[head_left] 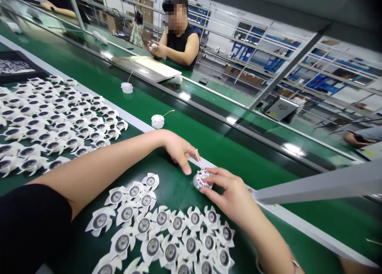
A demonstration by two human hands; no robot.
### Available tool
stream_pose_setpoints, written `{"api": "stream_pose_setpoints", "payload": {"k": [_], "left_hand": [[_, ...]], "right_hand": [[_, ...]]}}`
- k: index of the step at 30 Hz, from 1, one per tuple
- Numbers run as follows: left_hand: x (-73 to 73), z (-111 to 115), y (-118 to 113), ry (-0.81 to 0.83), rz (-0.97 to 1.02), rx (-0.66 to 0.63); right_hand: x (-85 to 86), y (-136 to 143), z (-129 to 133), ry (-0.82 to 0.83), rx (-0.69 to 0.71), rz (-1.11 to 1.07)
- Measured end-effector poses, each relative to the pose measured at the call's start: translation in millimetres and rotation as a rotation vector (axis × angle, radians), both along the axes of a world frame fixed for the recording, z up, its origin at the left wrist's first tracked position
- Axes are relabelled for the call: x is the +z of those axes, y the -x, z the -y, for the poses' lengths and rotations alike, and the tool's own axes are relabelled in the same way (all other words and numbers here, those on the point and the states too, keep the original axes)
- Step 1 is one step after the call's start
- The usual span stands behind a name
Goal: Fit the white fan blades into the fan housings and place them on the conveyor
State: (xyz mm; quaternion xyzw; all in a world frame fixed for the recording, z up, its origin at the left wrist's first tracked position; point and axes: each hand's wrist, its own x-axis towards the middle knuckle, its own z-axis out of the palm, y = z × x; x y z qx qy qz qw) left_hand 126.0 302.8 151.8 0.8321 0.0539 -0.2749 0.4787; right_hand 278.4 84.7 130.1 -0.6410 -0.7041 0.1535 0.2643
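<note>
My right hand (231,188) has its thumb and fingers closed around a small round white fan housing (200,180) with a ribbed top, near the inner rim of the bench. A thin pale wire (198,158) rises from the housing. Just left of it is my left hand (179,148), thumb and index finger apart, with the index fingertip beside the wire's end; whether they touch I cannot tell. Below both hands, several white fan blade wheels (170,251) with grey round hubs lie on the green bench top.
Many more fan wheels (56,117) cover the bench at left, by a dark tray (20,65). On the green conveyor (227,146) stand two white housings (157,121) with yellow wires. A grey metal post (316,182) slants in at right. Across the belt, a person (182,43) handles a white part.
</note>
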Motion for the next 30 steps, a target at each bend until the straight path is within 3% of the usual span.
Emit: {"api": "stream_pose_setpoints", "payload": {"k": [3,7,9,14,18,23,26,28,30], "left_hand": [[20.4,-1.3,11.9,-0.129,-0.171,-0.073],[38.6,12.8,19.2,-0.428,-0.258,0.011],[40.1,21.1,18.7,-0.506,-0.28,0.04],[36.3,29.9,15.8,-0.548,-0.284,0.083],[37.1,28.1,16.8,-0.53,-0.252,0.08],[25.3,21.6,13.1,-0.491,-0.06,0.08],[10.5,16.5,6.7,-0.443,0.015,0.12],[1.7,13.5,2.7,-0.373,-0.006,0.17],[-4.6,11.3,0.1,-0.297,-0.044,0.218]], "right_hand": [[-0.8,-17.9,3.5,0.024,-0.083,0.081],[0.6,-41.2,5.6,-0.066,-0.419,0.279],[4.4,-46.8,7.8,-0.079,-0.491,0.311],[13.3,-47.7,11.4,-0.059,-0.45,0.255],[23.0,-38.6,13.4,0.096,-0.371,0.212],[62.6,-27.1,48.9,0.359,-0.165,0.154],[87.3,-59.0,88.1,0.361,-0.269,0.175],[95.2,-102.7,113.3,0.315,-0.496,0.229],[92.5,-155.0,130.6,0.285,-0.755,0.293]]}}
